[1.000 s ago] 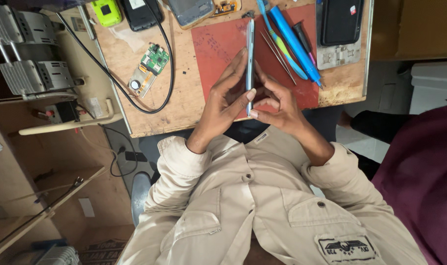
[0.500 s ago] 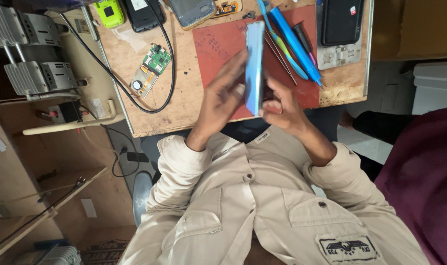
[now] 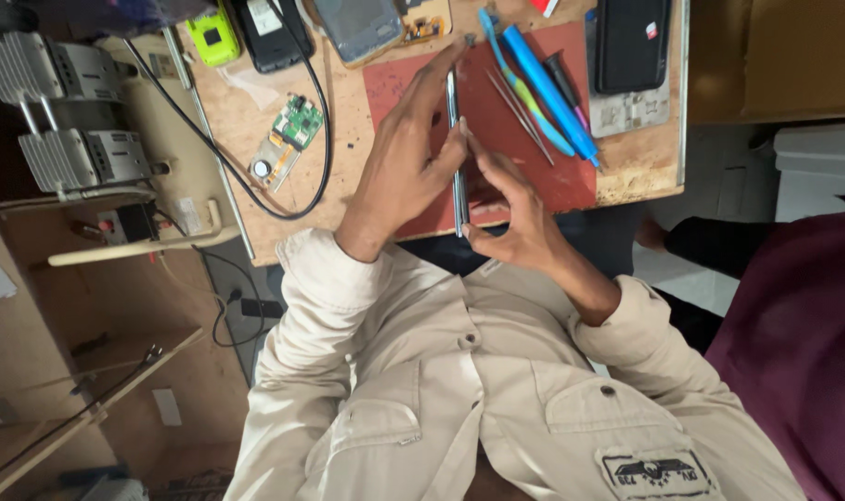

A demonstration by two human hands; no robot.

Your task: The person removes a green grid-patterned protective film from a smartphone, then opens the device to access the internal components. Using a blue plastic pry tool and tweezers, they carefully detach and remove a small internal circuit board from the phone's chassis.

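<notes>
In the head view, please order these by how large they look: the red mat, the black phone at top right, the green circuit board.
1. red mat
2. black phone
3. green circuit board

A red work mat (image 3: pixel 524 158) lies on a worn wooden bench (image 3: pixel 348 186) and serves as the reference. On the mat's far right portion lie a blue pen-shaped tool (image 3: pixel 548 79), a teal-green tool (image 3: pixel 520 88) just beside it, thin metal tweezers (image 3: pixel 520 119) and a dark pen with a pink tip (image 3: pixel 563 82). Right of the mat, a black phone (image 3: pixel 632 44) rests on a grey perforated plate (image 3: pixel 631 113). Left of the mat sit a small green circuit board (image 3: pixel 288 139) and a looping black cable (image 3: pixel 255 186). Beyond the mat's far left corner lie a grey phone (image 3: pixel 359 26), a black device (image 3: pixel 272 32) and a lime-green device (image 3: pixel 212 35).
</notes>
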